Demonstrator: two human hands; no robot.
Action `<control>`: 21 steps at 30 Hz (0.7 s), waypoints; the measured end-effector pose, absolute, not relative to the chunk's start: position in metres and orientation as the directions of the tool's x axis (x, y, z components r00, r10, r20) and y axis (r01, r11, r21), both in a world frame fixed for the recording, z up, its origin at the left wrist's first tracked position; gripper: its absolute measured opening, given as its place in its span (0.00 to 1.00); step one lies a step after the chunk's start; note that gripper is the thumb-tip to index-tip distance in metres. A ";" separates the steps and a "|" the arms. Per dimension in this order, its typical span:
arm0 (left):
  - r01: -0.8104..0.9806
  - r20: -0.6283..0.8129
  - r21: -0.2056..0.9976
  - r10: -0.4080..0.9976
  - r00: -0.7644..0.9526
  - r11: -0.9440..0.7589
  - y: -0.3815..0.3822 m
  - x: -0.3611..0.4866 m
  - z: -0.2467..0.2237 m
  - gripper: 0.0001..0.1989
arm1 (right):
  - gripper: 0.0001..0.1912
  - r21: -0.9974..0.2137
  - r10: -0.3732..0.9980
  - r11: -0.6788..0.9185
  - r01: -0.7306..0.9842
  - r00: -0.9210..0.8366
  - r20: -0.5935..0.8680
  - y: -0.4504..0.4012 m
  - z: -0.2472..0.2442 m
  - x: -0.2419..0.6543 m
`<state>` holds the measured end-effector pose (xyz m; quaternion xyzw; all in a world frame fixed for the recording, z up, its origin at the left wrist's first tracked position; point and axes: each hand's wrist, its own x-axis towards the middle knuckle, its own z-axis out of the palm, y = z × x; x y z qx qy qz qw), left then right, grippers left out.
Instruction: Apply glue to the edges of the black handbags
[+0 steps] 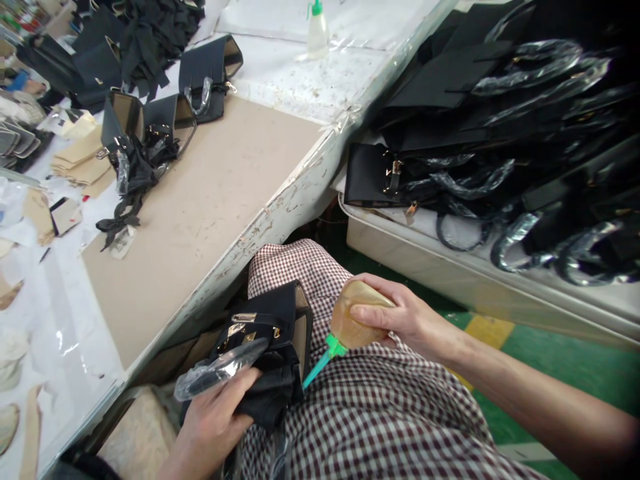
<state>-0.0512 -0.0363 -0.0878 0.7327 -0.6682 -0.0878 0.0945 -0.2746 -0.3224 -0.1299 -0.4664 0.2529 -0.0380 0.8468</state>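
Note:
A black handbag [270, 310] with gold metal fittings rests on my lap, its beige-lined side facing right. My left hand [215, 417] is closed on the near part of the bag, by the plastic-wrapped handle [220, 370]. In my right hand [395, 310] is a squeeze bottle [357, 313] of yellowish liquid, tilted down to the left. Its green nozzle [320, 365] points at the bag's lower right edge; whether the tip touches is unclear.
More black bags [210, 77] stand on the worktable [215, 200] at the left, near beige pieces [83, 157]. Another green-capped bottle [318, 33] stands at the back. A large bin [425, 250] at the right holds piled black bags [373, 173].

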 end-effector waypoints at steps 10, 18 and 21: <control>-0.961 -0.009 0.270 -0.998 0.065 -0.066 -0.041 -0.053 -0.085 0.17 | 0.22 -0.817 -0.328 0.532 -0.221 0.836 -0.440 -0.329 -0.123 -0.274; -0.977 0.003 0.213 -1.000 0.019 -0.018 -0.042 -0.057 -0.084 0.23 | 0.18 -0.893 -0.306 0.365 -0.262 0.873 -0.381 -0.337 -0.121 -0.267; -0.975 0.007 0.223 -1.000 0.010 -0.008 -0.044 -0.057 -0.083 0.22 | 0.19 -0.919 -0.343 0.270 -0.288 0.863 -0.371 -0.343 -0.122 -0.264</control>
